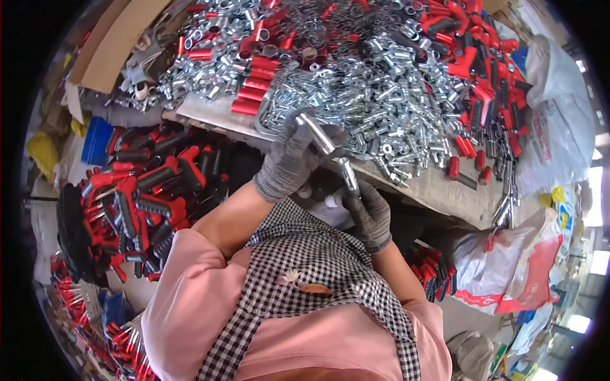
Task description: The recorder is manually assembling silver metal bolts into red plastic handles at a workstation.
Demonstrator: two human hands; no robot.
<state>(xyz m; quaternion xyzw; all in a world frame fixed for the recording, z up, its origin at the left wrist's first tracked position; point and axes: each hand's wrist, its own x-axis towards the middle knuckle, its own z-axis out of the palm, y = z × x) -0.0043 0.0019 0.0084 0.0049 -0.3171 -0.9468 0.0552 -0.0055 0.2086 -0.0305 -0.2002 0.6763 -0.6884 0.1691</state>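
Observation:
My left hand (pixel 286 162), in a grey glove, is closed around a shiny metal tube (pixel 316 133) that slants down to the right. My right hand (pixel 370 219), gloved the same way, grips a shorter shiny metal sleeve (pixel 347 176) pointing up toward it. A small gap seems to separate the two pieces. Both hands are at the near edge of the workbench (pixel 416 190), just in front of a heap of small metal parts (pixel 387 101). Some fingers of each hand are hidden behind the pieces and the palms.
Red tubes (pixel 254 86) lie stacked on the bench, with springs (pixel 318 32) behind. Red-and-black handled tools (pixel 486 76) are piled at the right; more handles (pixel 146 197) fill a container at my left. Plastic sacks (pixel 508 260) stand at the right.

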